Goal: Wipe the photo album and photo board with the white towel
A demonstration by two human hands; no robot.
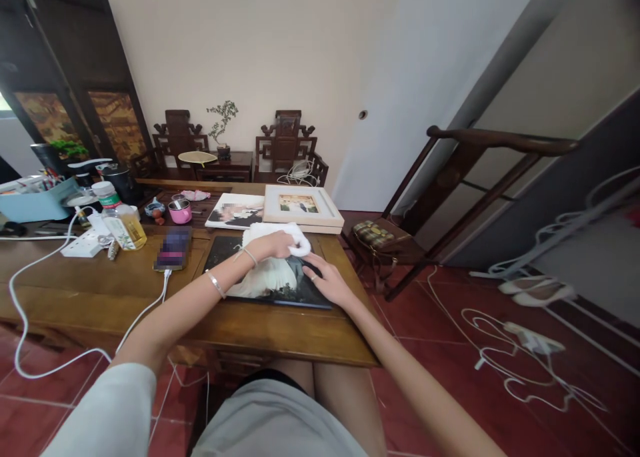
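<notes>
A dark photo panel point(270, 290) showing a white dress lies flat on the wooden table point(100, 297) in front of me. My left hand point(273, 245) is closed on a white cloth point(280, 233) and presses it onto the panel's far edge. Beside it, my right hand point(327, 280) rests flat on the panel's right side with fingers spread. Two bracelets circle my left wrist.
A white framed photo point(303, 207) and another print point(235, 211) lie behind the panel. A phone point(173, 249) on a white cable, a power strip point(83, 243), bottles and a pink cup point(180, 210) crowd the table's left. A wooden chair point(450, 197) stands to the right; cables trail over the red floor.
</notes>
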